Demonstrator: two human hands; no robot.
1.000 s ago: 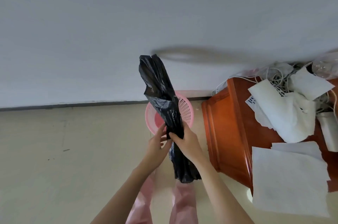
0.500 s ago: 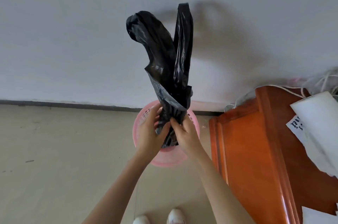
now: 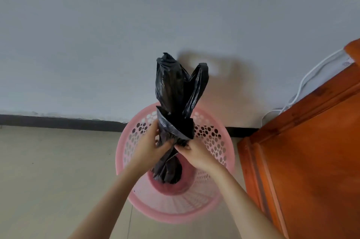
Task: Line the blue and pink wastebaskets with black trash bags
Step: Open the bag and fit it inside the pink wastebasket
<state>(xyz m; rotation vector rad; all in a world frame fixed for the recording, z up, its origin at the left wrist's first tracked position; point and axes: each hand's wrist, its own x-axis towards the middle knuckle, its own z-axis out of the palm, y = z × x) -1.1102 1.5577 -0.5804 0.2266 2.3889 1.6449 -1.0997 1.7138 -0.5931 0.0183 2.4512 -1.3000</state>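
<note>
**Bag lowered into pink basket, both hands clamped on it**

Diff vs 0.5 s ago: bag (image 3: 176, 121) has come down, its lower end now sits inside the basket (image 3: 224, 153), near the bottom; before it was held higher, with only its tail at the rim. Upper flaps stood well above the hands earlier and are lower and more bunched now. View has tilted down and closer: basket fills more of the picture, shoes are out of view, less of the cabinet (image 3: 311, 160) shows.

Hands: left hand (image 3: 150, 145) and right hand (image 3: 196, 153) are close together, fingertips nearly meeting, both pinching the bag at its gathered middle. Left grips from the left side, right from the right.

Bag relative to hands: upright and twisted; two flaps stick up above the hands, the rest hangs below them into the basket.

Basket: directly under and around the hands, on the floor (image 3: 48, 180), against the wall (image 3: 97, 43).

Cabinet is right of the right hand, apart from the basket. White cable (image 3: 303, 80) runs down the wall behind it.
</note>
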